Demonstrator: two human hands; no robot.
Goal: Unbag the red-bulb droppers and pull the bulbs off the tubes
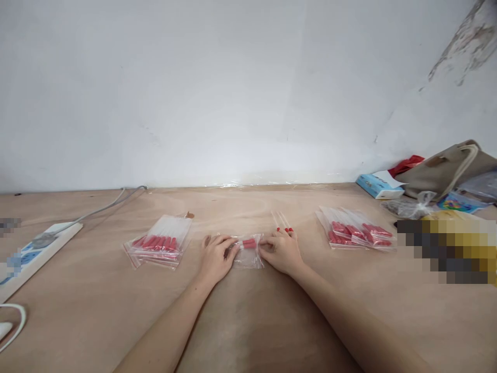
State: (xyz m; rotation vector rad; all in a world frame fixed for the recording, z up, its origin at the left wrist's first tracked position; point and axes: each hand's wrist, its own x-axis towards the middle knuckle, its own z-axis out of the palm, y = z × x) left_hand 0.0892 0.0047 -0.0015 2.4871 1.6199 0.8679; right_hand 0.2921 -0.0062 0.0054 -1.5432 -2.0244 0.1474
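Note:
A small clear zip bag (248,260) lies on the table between my hands, with a few red pieces (249,243) showing inside it. My left hand (217,255) grips the bag's left edge between thumb and fingers. At the opposite edge, my right hand (282,253) pinches the plastic with bent fingers. Just beyond my right hand lie three thin, pale sticks with red ends (286,229), partly hidden by the hand. To the left is a stack of clear bags (157,243) with red pieces in them. A similar pile of filled bags (353,230) rests to the right.
On the left is a white power strip (50,254) with a grey cable (101,208) running towards the wall. A blue tissue box (379,185), a grey-beige bag (438,168) and plastic packaging (413,206) crowd the far right. The white wall (233,93) bounds the table's back.

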